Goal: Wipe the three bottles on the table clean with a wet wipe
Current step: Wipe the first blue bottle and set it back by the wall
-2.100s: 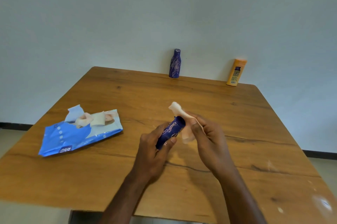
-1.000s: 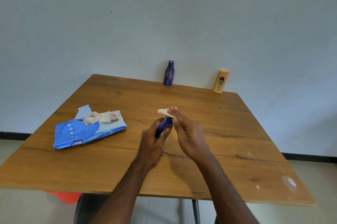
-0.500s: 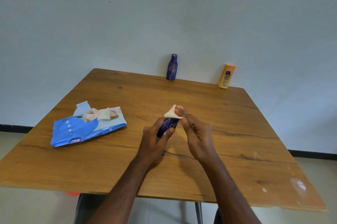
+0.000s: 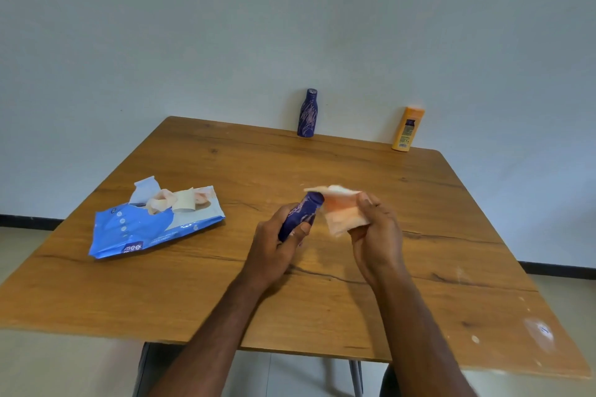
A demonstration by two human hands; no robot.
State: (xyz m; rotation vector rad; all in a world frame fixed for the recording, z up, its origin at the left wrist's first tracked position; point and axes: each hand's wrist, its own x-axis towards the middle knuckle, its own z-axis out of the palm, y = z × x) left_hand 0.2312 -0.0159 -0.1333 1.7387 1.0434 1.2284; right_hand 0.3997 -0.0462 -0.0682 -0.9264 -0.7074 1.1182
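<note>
- Your left grip (image 4: 274,251) is wrapped around the lower body of a dark blue bottle (image 4: 301,214), fingers curled behind it and thumb laid across the front; the bottle tilts up and away from you, its cap end pointing toward the far right.
- Your right grip (image 4: 375,235) pinches a pale, peach-tinted wet wipe (image 4: 342,212), fingers curled round its right side. The wipe spreads out to the left of that grip and touches the cap end of the held bottle.
- Both grips hover just above the wooden counter (image 4: 322,306), close together, the right one slightly farther from you than the left.
- Well beyond your grips, at the far edge of the counter against the wall, a second dark blue bottle (image 4: 308,113) stands upright.
- To the right of that one, also at the far edge, an orange bottle (image 4: 408,128) stands upright, well apart from your right grip.
- Left of your left grip, and apart from it, a blue wipe pack (image 4: 142,228) lies flat on the counter with its flap lifted and a few crumpled wipes (image 4: 175,201) sticking out of the opening.
</note>
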